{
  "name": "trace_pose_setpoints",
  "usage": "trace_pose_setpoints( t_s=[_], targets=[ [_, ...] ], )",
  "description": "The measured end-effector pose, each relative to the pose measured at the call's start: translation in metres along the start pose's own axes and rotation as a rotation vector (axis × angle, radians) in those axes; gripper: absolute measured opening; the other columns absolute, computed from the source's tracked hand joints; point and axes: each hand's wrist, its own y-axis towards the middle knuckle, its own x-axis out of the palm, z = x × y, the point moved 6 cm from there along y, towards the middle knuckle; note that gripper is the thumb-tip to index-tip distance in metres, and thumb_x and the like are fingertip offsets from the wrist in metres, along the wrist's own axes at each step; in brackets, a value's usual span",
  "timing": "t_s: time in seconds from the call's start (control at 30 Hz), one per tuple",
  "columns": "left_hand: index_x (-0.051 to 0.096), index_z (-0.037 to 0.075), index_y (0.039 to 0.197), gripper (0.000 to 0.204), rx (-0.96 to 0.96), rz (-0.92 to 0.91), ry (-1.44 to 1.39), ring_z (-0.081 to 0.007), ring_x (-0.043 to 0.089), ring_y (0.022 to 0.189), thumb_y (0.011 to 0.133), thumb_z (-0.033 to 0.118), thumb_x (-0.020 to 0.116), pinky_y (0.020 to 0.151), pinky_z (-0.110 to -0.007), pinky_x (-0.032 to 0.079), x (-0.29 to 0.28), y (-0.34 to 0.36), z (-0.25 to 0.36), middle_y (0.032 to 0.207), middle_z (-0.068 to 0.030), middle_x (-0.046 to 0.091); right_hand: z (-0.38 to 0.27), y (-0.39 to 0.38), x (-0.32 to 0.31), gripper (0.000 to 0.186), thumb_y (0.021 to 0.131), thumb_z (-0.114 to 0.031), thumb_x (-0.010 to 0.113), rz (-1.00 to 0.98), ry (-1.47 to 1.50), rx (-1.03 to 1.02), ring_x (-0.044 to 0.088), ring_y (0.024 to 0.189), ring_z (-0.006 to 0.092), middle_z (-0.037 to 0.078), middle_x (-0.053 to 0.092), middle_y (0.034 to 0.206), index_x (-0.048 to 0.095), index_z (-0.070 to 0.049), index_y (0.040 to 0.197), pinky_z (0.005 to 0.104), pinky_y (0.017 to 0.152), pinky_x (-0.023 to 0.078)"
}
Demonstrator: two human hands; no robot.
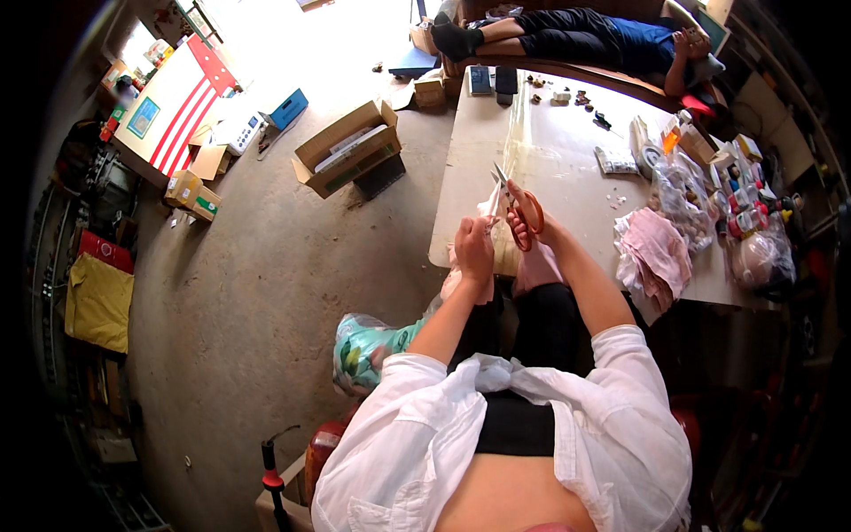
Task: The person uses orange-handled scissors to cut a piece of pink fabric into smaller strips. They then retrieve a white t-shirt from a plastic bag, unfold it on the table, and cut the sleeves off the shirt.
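Note:
My right hand (542, 226) grips a pair of scissors (531, 213) by its orange handles. Its blades point away from me and stand slightly apart. Beside it on the left, my left hand (475, 251) is closed on a piece of light pink cloth (454, 273), part of which hangs below the fist. A thin white strip (490, 204) sticks up from the left fist, close to the blades; whether they touch it I cannot tell. More pink cloth (537, 268) lies over my lap under the right wrist. A crumpled pile of pink cloth (654, 253) rests on the table to the right.
The pale table (567, 142) bears plastic bags (683, 199), bottles (749, 222) and small dark pieces (581, 99). Behind it a person (594, 35) lies on a bench. An open carton (346, 146) stands left of the table. A turquoise bag (368, 355) is near my left elbow.

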Motion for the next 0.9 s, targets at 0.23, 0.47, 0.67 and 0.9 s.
trace_pose_setpoints(
  t_s=[0.23,0.47,0.67,0.9],
  targets=[
    [0.059,0.006,0.090,0.009,-0.023,-0.017,0.035,-0.0353,0.054,0.078,0.082,0.002,0.058,0.067,-0.044,0.043,0.002,-0.002,-0.008,0.083,-0.0148,0.052,0.001,0.002,0.000,0.066,0.079,-0.075,0.048,0.045,-0.061,-0.136,0.029,0.035,0.0049,-0.005,0.028,0.048,0.030,-0.015,0.061,0.0196,0.030,0.023],
    [0.059,0.006,0.090,0.007,-0.017,-0.036,0.032,-0.0355,0.055,0.080,0.084,0.004,0.057,0.068,-0.044,0.044,0.007,-0.003,-0.011,0.085,-0.0150,0.053,0.000,0.016,0.004,0.068,0.076,-0.078,0.048,-0.062,0.135,0.018,0.027,0.035,0.0056,-0.005,0.027,0.048,0.029,-0.015,0.061,0.0195,0.031,0.022],
    [0.057,0.005,0.089,0.009,-0.010,0.015,-0.011,-0.0362,0.054,0.080,0.081,0.003,0.056,0.068,-0.044,0.044,-0.004,-0.001,-0.003,0.085,-0.0150,0.053,-0.038,0.021,-0.037,0.066,0.073,-0.078,0.053,0.043,0.536,-0.087,0.029,0.038,0.0044,-0.007,0.028,0.051,0.029,-0.017,0.063,0.0196,0.034,0.028],
    [0.056,0.004,0.090,0.008,-0.105,0.045,0.076,-0.0354,0.056,0.084,0.082,0.005,0.058,0.072,-0.044,0.046,-0.002,0.001,-0.022,0.089,-0.0150,0.054,-0.017,-0.034,-0.040,0.052,0.082,-0.055,0.064,0.260,0.034,-0.369,0.043,0.042,0.0088,0.000,0.043,0.059,0.049,-0.005,0.081,0.0236,0.036,0.037]
  ],
)
